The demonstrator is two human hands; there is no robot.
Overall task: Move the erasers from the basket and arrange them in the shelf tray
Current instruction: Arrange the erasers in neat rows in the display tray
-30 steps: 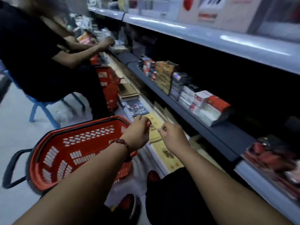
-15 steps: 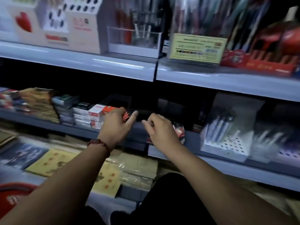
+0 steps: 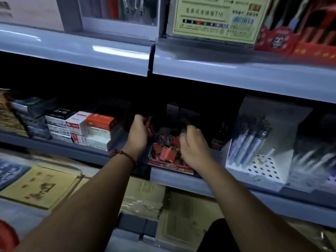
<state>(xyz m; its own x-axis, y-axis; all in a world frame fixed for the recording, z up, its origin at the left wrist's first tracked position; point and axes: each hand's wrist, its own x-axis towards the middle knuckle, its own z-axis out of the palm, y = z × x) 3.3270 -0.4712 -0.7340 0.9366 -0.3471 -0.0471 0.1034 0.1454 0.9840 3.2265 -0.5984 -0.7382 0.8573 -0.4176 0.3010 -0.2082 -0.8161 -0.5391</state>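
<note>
A shallow red cardboard tray [image 3: 171,167] sits on the grey metal shelf [image 3: 181,180]. It holds a loose heap of small rectangular erasers [image 3: 166,151] in glossy red sleeves. Above the tray's left edge, the left hand [image 3: 138,137], with a red beaded bracelet [image 3: 123,154] at its wrist, curls its fingers round a red eraser [image 3: 149,125]. Over the tray's right side, the right hand [image 3: 194,150] is also curled, but it is too dark to tell whether it holds anything. Left of the tray are stacked white and orange boxes [image 3: 91,128]. Right of the tray stands a white perforated pen stand [image 3: 254,160].

A stationery shop — metal shelves [image 3: 72,51] of boxed stock [image 3: 94,128], pen displays [image 3: 251,142], barcode label [image 3: 218,17]
</note>
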